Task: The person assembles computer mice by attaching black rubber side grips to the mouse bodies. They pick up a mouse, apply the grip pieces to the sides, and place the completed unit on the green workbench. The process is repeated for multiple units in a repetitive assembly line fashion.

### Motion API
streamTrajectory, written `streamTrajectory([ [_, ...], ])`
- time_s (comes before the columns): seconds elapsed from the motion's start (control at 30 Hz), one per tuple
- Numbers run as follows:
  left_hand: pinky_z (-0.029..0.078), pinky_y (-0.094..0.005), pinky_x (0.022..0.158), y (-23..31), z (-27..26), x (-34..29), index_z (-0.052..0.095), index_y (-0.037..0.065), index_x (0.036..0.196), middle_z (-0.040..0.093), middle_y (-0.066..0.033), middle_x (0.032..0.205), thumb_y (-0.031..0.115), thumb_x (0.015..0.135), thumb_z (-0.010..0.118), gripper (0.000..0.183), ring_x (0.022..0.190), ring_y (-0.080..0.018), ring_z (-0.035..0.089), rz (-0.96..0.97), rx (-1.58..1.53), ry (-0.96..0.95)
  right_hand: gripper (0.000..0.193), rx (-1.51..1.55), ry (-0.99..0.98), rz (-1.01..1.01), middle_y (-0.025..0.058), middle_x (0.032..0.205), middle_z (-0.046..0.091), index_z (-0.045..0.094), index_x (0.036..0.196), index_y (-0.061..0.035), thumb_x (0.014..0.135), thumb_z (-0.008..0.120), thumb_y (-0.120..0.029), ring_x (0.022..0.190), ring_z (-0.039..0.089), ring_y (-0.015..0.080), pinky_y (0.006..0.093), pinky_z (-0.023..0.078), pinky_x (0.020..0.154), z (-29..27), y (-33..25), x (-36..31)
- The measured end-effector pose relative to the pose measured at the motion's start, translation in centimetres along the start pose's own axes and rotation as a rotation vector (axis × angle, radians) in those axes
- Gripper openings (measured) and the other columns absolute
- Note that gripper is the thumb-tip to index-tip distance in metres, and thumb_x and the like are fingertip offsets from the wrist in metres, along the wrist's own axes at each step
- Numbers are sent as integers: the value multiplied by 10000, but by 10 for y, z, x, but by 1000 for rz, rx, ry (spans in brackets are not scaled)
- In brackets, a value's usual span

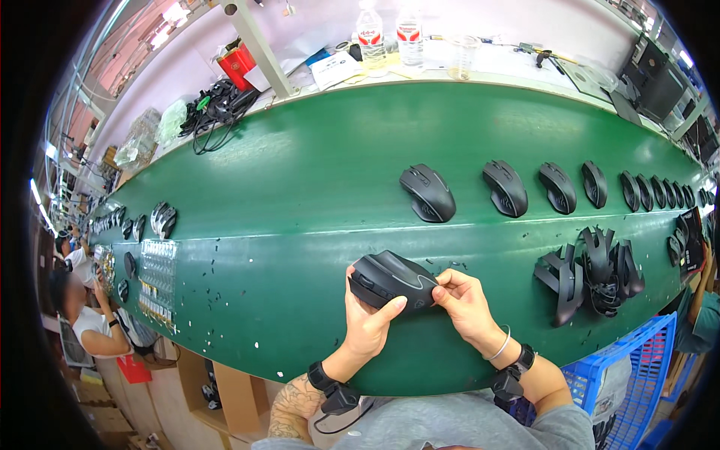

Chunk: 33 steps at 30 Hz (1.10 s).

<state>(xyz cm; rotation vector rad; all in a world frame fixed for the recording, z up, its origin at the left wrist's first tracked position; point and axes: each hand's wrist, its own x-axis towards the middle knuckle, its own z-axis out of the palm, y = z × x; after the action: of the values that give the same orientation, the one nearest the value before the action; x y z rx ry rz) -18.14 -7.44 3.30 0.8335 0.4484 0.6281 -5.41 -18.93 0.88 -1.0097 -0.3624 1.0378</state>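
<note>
A black computer mouse point(395, 276) is held up over the green bench, tilted, with its side buttons facing me. My left hand point(366, 324) grips it from the left, thumb along the near side and fingers round the far left end. My right hand point(466, 306) is closed at the mouse's right end, thumb and forefinger pinching its edge. Whether a small part sits between those fingertips cannot be made out. Farther off, a finished-looking mouse point(429, 193) lies on the bench. To the right of my right hand is a pile of black plastic mouse shells point(600, 274).
A row of black mice point(556, 187) runs rightward along the green bench point(300, 180). At left are a clear blister tray point(158, 274) and more mouse parts. Bottles point(410, 41) and cables point(221, 105) stand on the back ledge. A blue crate point(626, 375) is at lower right; people sit at both sides.
</note>
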Motion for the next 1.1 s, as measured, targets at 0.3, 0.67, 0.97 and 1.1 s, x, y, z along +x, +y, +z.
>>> streamTrajectory([
  [0.3, 449, -381, 948, 5, -12, 4, 536, 20, 1166, 604, -103, 1126, 313, 947, 472, 371, 1054, -207, 582, -182, -196, 99, 100, -166, -33, -52, -3, 825, 608, 596, 879, -15, 867, 675, -75, 754, 558, 64, 219, 476, 701, -10, -11, 4],
  [0.67, 497, -364, 896, 3, -15, 6, 570, 1, 1100, 636, -103, 1073, 437, 996, 386, 484, 984, -201, 623, -78, -20, 56, 202, -194, -59, 155, 3, 863, 623, 599, 961, -37, 939, 589, -238, 803, 590, 69, 254, 540, 655, -6, -34, 5],
  [0.97, 558, -449, 762, -1, -14, 4, 608, -19, 1078, 664, -164, 1004, 637, 924, 234, 770, 893, -283, 661, -264, -106, 4, 322, 56, -39, 279, 23, 825, 646, 615, 938, -55, 972, 500, -354, 679, 630, 109, 257, 553, 616, -20, -29, 8],
  [1.1, 570, -422, 726, -6, -12, 0, 586, -29, 1125, 647, -203, 1059, 651, 910, 219, 801, 948, -360, 649, -276, 96, -136, 334, 310, -91, 375, 47, 840, 664, 615, 951, -49, 974, 488, -357, 682, 641, 124, 248, 546, 627, -27, -25, 9],
])
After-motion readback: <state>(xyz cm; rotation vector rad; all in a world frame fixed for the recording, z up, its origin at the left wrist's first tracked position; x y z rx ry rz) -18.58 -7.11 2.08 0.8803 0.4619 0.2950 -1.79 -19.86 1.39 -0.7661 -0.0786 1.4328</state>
